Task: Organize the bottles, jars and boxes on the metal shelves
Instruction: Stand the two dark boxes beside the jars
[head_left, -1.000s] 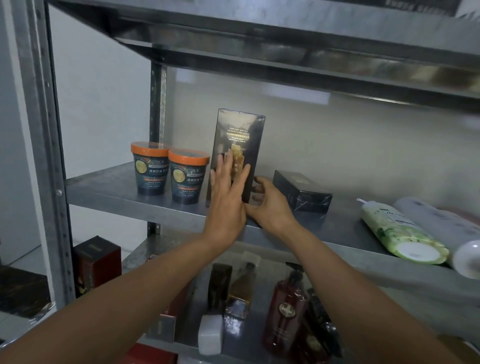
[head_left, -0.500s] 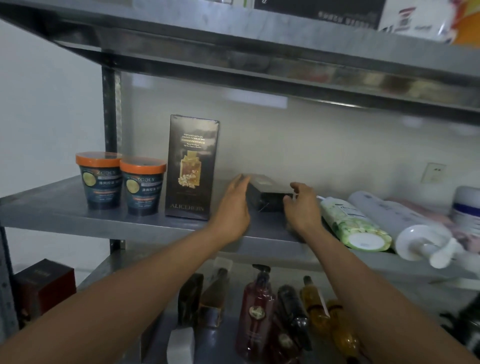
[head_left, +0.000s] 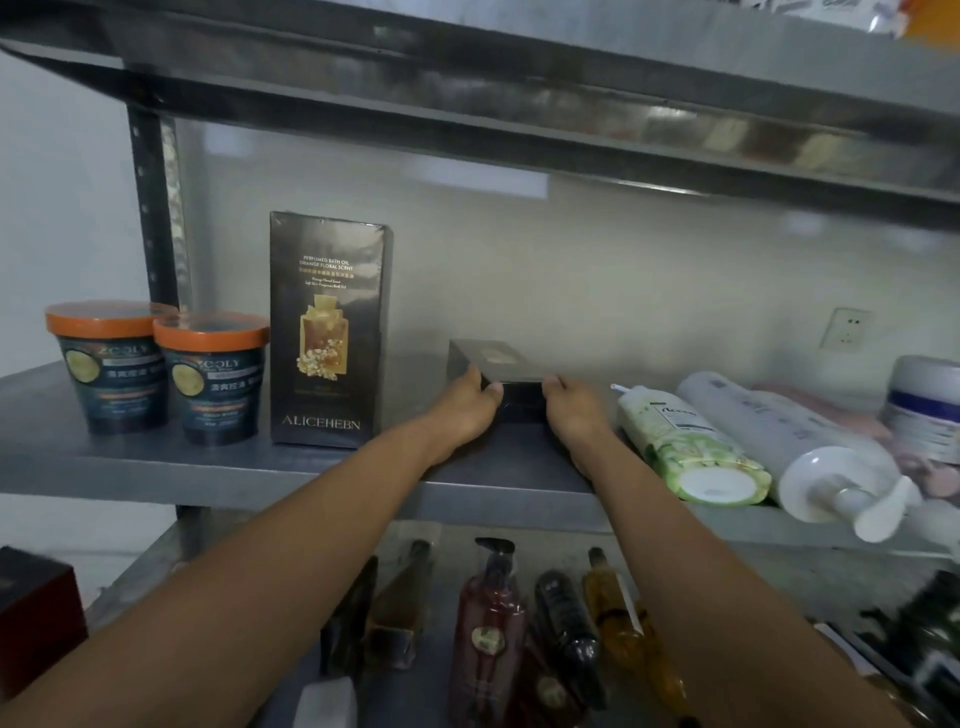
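A small black box (head_left: 511, 370) lies flat on the middle metal shelf (head_left: 208, 470). My left hand (head_left: 465, 405) grips its left side and my right hand (head_left: 574, 410) grips its right side, thumbs on the front face. Left of it a tall black ALICEHEBN box (head_left: 328, 332) stands upright. Two orange-lidded jars (head_left: 117, 366) (head_left: 213, 376) stand side by side further left. To the right lie a green-patterned bottle (head_left: 685, 447) and a white pump bottle (head_left: 789, 447).
A white jar (head_left: 924, 410) sits at the far right of the shelf. The lower shelf holds several bottles, among them a dark red pump bottle (head_left: 488, 634), and a dark red box (head_left: 36, 618) at the left. The upper shelf (head_left: 519, 93) hangs close overhead.
My hands left the tall black box standing upright and moved right to the small black box; both now grip its sides. The view has shifted right.
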